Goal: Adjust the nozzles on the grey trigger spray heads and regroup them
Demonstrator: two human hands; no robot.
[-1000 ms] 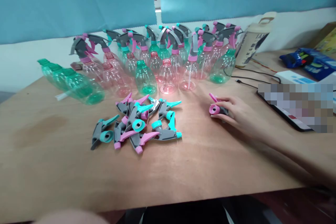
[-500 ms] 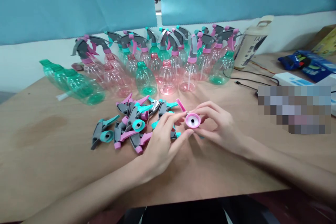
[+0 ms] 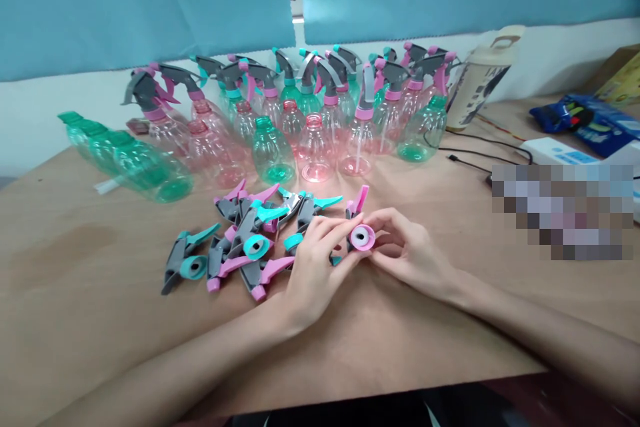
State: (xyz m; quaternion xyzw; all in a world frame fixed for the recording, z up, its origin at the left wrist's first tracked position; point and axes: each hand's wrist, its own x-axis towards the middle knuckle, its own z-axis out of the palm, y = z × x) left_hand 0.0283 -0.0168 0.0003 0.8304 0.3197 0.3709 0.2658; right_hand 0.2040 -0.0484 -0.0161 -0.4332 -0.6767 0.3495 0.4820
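Between both hands I hold a grey and pink trigger sprayer head (image 3: 363, 237), its pink collar facing me with a white inside and a dark hole at the centre. My left hand (image 3: 320, 267) pinches the collar from the left. From the right, the fingertips of my right hand (image 3: 413, 253) close on the same collar. The pink trigger sticks up above my fingers. Just left of my hands lies a pile of loose trigger sprayer heads (image 3: 255, 240), grey with pink or turquoise parts. Part of the pile is hidden behind my left hand.
Several pink and green spray bottles (image 3: 317, 153) stand behind the pile, some topped with sprayer heads, others uncapped. Green bottles (image 3: 150, 170) are lined up at the left. A cream tumbler (image 3: 480, 80), black cable (image 3: 480, 137), blue packet (image 3: 590, 123) and blurred-out patch are on the right.
The sprayer head has turned in my fingers: its trigger, leaning left before, now points up and slightly right. Both hands stay on it. The view has shifted slightly.
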